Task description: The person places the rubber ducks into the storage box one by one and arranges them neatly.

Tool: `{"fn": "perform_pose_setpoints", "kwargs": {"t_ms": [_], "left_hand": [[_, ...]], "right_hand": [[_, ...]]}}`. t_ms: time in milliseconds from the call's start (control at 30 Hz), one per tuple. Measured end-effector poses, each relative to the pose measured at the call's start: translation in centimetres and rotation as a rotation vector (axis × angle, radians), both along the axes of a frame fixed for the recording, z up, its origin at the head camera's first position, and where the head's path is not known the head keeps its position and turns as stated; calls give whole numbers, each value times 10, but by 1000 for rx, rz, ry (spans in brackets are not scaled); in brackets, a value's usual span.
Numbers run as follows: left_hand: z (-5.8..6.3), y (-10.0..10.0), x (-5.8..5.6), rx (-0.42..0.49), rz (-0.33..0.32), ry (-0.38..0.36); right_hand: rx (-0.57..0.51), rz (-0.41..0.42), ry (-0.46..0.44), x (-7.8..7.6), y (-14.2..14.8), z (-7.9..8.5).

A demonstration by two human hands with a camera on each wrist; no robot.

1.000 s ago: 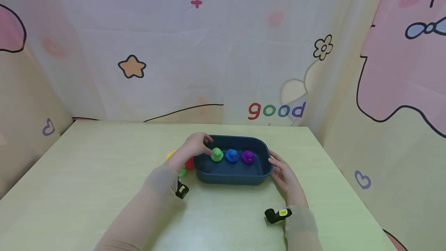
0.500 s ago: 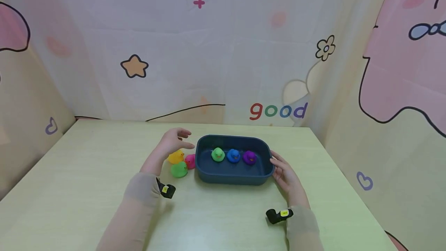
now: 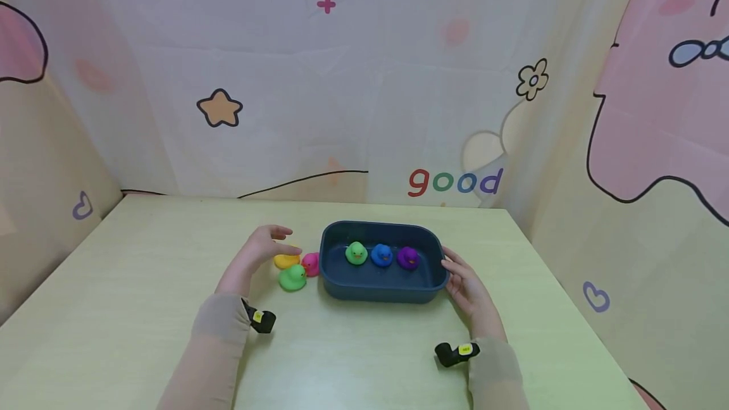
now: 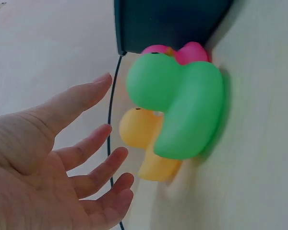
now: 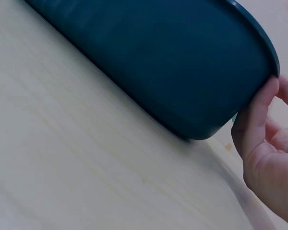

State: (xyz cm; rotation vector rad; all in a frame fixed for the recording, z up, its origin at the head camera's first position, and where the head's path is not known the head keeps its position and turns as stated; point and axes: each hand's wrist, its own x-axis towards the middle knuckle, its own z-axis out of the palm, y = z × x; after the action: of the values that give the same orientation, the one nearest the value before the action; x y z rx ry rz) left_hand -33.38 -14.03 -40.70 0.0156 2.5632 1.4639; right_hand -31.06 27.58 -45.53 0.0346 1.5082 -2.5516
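Observation:
In the head view, a dark blue bin [image 3: 376, 293] holds a light green rubber duck [image 3: 356, 253], a blue duck [image 3: 382, 255] and a purple duck [image 3: 408, 258] in a row. Outside its left end sit a yellow duck [image 3: 286, 262], a green duck [image 3: 293, 278] and a pink duck [image 3: 311, 264]. My left hand [image 3: 259, 253] holds nothing; its thumb overlaps the yellow duck, and the left wrist view shows its fingers [image 4: 105, 165] spread close to that duck. My right hand [image 3: 468, 286] rests against the bin's right end, fingertips just under the rim [image 5: 273, 52].
The pale wooden table [image 3: 353, 359] runs back to a printed cloth wall [image 3: 285, 144]. Cloth walls stand at the left and right too. A black wrist camera [image 3: 262, 320] is on the left sleeve, another wrist camera [image 3: 455, 354] on the right.
My left hand has left the light green duck in the bin, moved left out over the rim and come down by the yellow duck. The right hand stays at the bin's end.

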Motion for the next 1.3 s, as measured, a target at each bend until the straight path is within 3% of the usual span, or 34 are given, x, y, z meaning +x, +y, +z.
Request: {"fn": "perform_pose_setpoints", "kwargs": {"t_ms": [300,600,833,967,1100,1300], "left_hand": [[-12,-3,-4,-10,-22,-76],[-20,-2,-8,-44,-49,-61],[-25,0,-9,-39,10,-96],[-28,1,-9,-34,34,-114],[-29,1,-9,-30,41,-102],[-28,-3,-10,3,47,-92]], "right_hand": [[-3,16,11,-1,2,-1],[11,16,9,-3,4,-2],[91,68,150,-7,9,-16],[62,123,216,-8,12,-22],[80,56,139,-5,7,-15],[20,1,-15,-1,0,2]]}}
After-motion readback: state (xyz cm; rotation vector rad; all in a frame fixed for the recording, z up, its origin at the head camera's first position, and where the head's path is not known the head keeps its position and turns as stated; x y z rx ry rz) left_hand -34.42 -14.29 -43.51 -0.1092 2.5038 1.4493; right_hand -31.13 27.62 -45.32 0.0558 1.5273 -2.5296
